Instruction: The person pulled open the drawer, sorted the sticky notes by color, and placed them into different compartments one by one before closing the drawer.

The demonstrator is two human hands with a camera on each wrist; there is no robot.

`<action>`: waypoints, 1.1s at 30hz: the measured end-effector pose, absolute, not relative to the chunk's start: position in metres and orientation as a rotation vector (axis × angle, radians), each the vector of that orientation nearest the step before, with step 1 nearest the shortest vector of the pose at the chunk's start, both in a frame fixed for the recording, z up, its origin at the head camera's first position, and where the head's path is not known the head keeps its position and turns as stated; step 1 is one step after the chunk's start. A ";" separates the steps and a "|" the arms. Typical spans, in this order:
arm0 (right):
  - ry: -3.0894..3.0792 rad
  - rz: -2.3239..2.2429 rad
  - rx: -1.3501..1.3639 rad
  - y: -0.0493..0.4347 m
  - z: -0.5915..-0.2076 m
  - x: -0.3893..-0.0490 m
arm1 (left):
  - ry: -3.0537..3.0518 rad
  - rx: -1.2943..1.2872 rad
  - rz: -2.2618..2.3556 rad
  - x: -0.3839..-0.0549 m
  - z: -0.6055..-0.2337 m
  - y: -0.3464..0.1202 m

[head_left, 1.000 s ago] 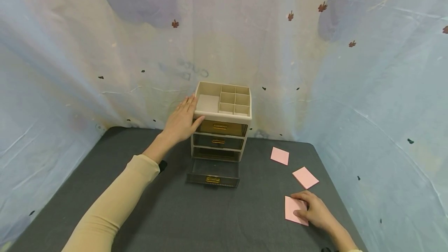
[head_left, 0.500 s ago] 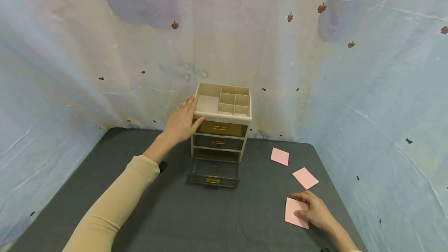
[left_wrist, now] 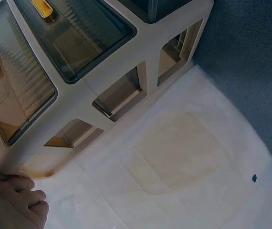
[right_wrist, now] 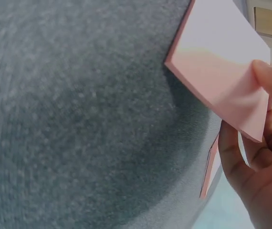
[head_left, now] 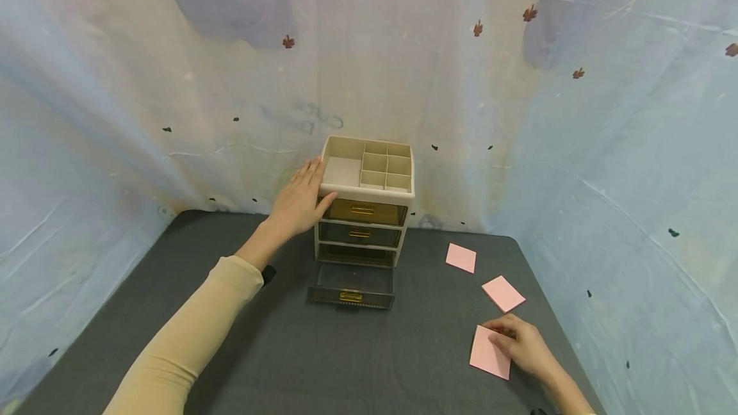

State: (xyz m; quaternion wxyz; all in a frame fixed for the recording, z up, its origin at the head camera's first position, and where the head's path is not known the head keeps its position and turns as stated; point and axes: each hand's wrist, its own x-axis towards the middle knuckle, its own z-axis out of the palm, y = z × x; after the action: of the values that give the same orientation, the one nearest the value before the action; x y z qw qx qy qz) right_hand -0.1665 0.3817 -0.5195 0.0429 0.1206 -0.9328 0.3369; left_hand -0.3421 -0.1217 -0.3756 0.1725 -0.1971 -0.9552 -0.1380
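My left hand (head_left: pixel 296 202) rests against the upper left side of a small cream drawer organizer (head_left: pixel 369 195), fingers extended along the side and thumb at the front corner. Its bottom drawer (head_left: pixel 375 300), dark and see-through with a gold handle, is pulled out. At the right, my right hand (head_left: pixel 529 346) pinches a pink sticky note pad (head_left: pixel 487 354) by its right part. In the right wrist view the thumb lies on top of this pad (right_wrist: pixel 217 57), the fingers beneath, and the pad is tilted above the dark cloth.
Two more pink sticky note pads lie farther back on the right, one pad (head_left: pixel 503 293) just beyond my right hand, the other pad (head_left: pixel 461 257) nearer the organizer. The dark table (head_left: pixel 277 351) is enclosed by a patterned curtain (head_left: pixel 242 82) behind and at both sides.
My right hand has tilted the sticky note pad up, its far edge rising and shifting slightly right. The left hand and the organizer have stayed put.
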 end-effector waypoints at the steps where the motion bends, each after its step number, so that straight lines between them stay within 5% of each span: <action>1: -2.852 1.021 0.376 0.382 -0.519 -0.166 | -2.711 -0.558 -0.391 -0.342 -0.375 -0.122; 33: -2.578 1.025 0.392 0.351 -0.507 -0.179 | -2.717 -0.563 -0.404 -0.340 -0.375 -0.122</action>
State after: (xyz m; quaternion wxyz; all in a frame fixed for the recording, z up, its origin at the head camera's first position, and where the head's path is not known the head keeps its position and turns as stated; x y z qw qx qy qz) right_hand -0.1787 0.3507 -0.5072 0.1691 0.1381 -0.9068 0.3605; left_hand -0.3397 -0.1219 -0.3751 0.1681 -0.1981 -0.9552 -0.1421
